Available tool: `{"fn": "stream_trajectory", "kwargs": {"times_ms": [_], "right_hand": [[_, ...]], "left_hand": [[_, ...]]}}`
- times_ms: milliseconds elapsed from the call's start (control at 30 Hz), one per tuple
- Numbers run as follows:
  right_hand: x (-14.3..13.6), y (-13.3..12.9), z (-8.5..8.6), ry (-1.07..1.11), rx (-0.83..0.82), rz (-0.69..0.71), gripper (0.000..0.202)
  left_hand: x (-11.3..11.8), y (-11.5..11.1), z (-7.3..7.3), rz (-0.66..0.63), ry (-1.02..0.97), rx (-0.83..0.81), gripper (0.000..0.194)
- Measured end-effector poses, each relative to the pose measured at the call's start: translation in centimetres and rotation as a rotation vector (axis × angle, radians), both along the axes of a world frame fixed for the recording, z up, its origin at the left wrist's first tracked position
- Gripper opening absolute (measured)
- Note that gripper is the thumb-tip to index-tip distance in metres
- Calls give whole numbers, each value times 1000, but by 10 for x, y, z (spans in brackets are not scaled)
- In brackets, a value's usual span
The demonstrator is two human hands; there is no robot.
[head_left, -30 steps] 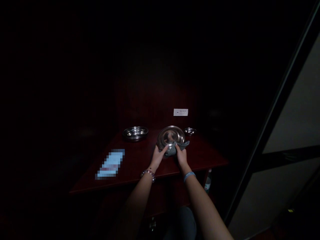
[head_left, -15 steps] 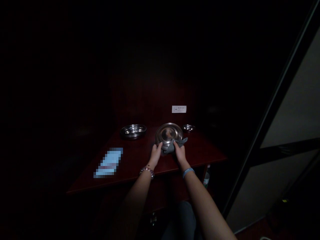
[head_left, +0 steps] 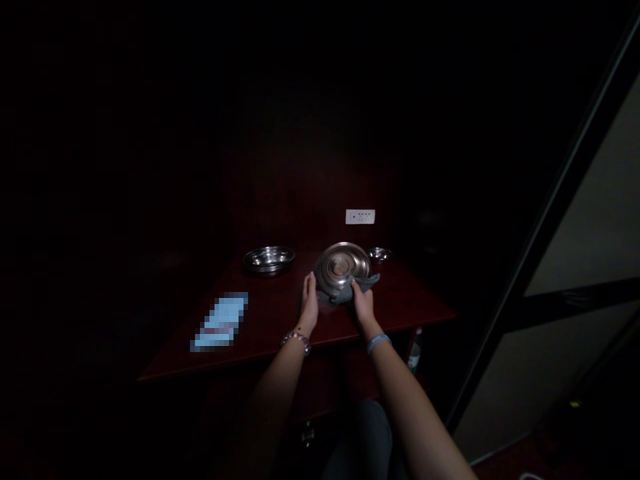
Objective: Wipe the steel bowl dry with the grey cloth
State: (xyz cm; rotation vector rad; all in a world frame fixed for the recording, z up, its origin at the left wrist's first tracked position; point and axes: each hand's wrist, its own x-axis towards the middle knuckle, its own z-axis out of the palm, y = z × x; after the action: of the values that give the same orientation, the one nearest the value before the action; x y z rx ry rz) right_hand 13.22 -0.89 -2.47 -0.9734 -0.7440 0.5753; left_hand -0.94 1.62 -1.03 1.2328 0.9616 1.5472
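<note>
A shiny round steel plate [head_left: 341, 265] is tilted up above the table, its face towards me. My right hand [head_left: 364, 303] grips its lower right rim through a grey cloth [head_left: 345, 291], thumb on the front. The cloth's corner sticks out to the right. My left hand [head_left: 310, 303] is upright at the plate's lower left edge, fingers stretched out and not wrapped round the rim. Whether it touches the plate I cannot tell.
On the dark red table [head_left: 280, 313], stacked steel dishes [head_left: 269, 260] stand back left and a small steel bowl [head_left: 380, 255] back right. A blurred blue item [head_left: 220, 323] lies front left. A socket panel [head_left: 360, 217] is on the wall; a bottle [head_left: 415, 353] stands below.
My left hand has let go of the plate's lower rim, its thumb coming off the front, and has straightened at the left edge. The plate has tilted slightly in my right hand.
</note>
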Motion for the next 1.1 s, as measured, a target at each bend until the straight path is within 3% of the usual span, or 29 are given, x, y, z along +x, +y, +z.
{"fn": "stream_trajectory", "kwargs": {"times_ms": [167,400,1100], "right_hand": [[0,0,-1,30,-15,0,42],[1,-1,-2,-29,-20,15,39],[1,0,-2,-51,-35,48,37]], "left_hand": [[-2,10,-7,118,38,-11,31],[2,18,-15,123,64,49,7],[3,15,-14,102,69,68,12]]}}
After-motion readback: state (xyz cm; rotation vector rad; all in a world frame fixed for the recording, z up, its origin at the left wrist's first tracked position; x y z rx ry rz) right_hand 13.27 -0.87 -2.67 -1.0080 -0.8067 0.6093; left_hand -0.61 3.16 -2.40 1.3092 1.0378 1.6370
